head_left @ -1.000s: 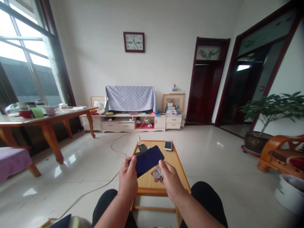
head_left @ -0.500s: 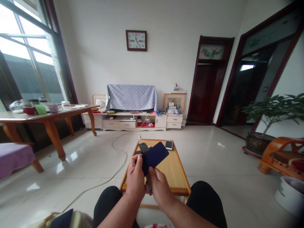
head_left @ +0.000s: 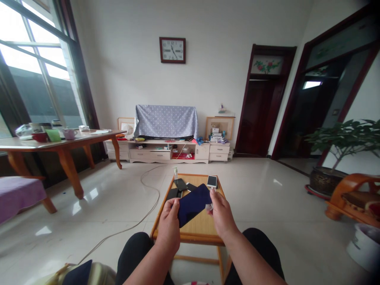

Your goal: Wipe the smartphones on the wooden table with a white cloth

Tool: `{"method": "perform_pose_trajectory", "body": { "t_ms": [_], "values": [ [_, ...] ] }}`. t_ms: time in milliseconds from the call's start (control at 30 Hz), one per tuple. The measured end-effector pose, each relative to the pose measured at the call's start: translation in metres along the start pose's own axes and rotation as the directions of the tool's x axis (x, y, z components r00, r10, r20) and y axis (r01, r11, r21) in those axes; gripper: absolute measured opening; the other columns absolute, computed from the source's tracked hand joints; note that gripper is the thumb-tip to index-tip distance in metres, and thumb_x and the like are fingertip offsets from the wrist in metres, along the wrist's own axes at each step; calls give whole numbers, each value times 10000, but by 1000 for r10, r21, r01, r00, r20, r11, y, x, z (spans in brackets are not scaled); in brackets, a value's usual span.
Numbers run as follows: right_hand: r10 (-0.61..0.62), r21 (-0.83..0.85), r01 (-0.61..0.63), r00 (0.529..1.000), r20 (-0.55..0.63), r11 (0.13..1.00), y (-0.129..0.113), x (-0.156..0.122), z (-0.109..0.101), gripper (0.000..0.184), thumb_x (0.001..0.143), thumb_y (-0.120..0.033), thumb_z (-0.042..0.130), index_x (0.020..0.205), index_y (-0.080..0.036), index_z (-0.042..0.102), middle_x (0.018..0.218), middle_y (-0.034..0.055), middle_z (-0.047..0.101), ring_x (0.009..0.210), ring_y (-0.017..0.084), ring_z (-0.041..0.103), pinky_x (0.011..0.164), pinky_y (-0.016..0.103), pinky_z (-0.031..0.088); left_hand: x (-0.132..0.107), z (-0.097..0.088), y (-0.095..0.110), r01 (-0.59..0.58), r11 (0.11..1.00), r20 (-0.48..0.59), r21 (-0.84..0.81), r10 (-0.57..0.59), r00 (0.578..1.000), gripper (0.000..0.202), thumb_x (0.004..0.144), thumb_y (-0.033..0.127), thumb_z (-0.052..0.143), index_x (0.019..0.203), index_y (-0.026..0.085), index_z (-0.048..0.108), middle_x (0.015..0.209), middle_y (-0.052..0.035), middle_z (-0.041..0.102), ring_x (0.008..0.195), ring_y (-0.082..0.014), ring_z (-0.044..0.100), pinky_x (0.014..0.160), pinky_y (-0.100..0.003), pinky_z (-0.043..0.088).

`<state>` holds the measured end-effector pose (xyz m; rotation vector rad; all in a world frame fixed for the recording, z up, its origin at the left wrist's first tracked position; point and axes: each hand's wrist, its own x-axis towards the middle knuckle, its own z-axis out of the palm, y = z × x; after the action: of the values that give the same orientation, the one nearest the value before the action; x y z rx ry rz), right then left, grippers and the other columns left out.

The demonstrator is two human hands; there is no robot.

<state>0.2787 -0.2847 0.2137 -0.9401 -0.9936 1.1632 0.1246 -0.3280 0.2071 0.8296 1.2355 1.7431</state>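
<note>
A dark blue-screened smartphone is tilted in front of me, above the small wooden table. My left hand is closed on its left end, thumb on the near face. At the phone's upper right corner is my right hand, closed with a small whitish, crumpled piece showing between its fingers; it looks like a cloth or wipe, but I cannot be sure. Behind the phone, on the table, lie several dark phones, a white phone and a pump bottle.
A cable runs over the tiled floor on the left. Further left stands a dining table with cups. A low TV cabinet lines the far wall. On the right are a potted plant, a wooden chair and a white bucket.
My right hand has moved from the phone's lower edge up to its right end, with the whitish piece. The left hand still grips the phone, which sits slightly lower.
</note>
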Motion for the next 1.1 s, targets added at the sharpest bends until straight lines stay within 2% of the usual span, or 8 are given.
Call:
{"method": "perform_pose_trajectory", "body": {
  "t_ms": [100,267,367,467,567,767,967,1100],
  "values": [
    [140,35,-141,990,26,989,25,-4,-6,480,774,-677,723,912,-222,656,744,-26,574,629,111,548,534,212,460,8,-6,-20,53,998,62,38,-56,997,456,791,649,642,983,239,585,825,28,625,730,-148,589,663,-250,464],
    [356,118,-348,933,-57,930,80,7,-25,454,718,-612,803,932,-233,676,796,-17,615,645,100,561,519,185,443,24,-23,-63,-41,912,127,408,-13,992,580,779,661,635,1102,179,618,1007,-75,677,909,-237,645,816,-354,501],
    [400,97,-393,914,-70,914,108,18,-37,453,732,-617,788,910,-216,676,736,-17,601,578,92,534,466,177,395,28,-31,-86,-322,716,334,620,130,933,651,770,602,674,1272,197,587,1239,-129,624,1173,-300,576,1022,-438,441],
    [418,90,-411,904,-92,907,127,27,-46,472,730,-637,777,915,-213,681,725,-11,610,562,98,538,453,183,393,31,-33,-105,-460,494,492,737,73,867,842,642,505,796,1396,252,520,1333,-123,575,1212,-325,543,1064,-463,416],
    [433,89,-425,897,-89,901,142,36,-51,487,714,-652,784,909,-220,673,726,-20,614,579,99,556,485,188,426,41,-29,-124,-444,369,479,816,-3,878,824,676,428,746,1437,253,481,1367,-128,559,1252,-324,528,1097,-451,395],
    [443,-43,-448,892,-83,893,163,65,-67,585,787,-787,604,782,-201,598,607,-11,594,477,100,530,413,183,309,74,-20,-154,-353,363,420,862,-123,899,817,717,409,670,1467,199,424,1415,-141,534,1335,-299,491,1129,-397,383],
    [506,-50,-507,862,-36,860,180,89,-84,611,740,-807,621,866,-209,620,712,34,693,494,103,567,417,173,287,110,-6,-164,-359,287,413,888,-155,897,705,829,618,532,1389,190,515,1360,-164,570,1278,-317,529,1089,-424,406],
    [529,-26,-530,847,-52,847,180,101,-89,609,686,-798,662,837,-210,611,681,36,694,463,111,567,396,171,258,129,8,-165,-384,192,416,903,-173,893,721,830,619,509,1413,196,505,1378,-155,567,1301,-328,491,1115,-443,347]
  ]
}}
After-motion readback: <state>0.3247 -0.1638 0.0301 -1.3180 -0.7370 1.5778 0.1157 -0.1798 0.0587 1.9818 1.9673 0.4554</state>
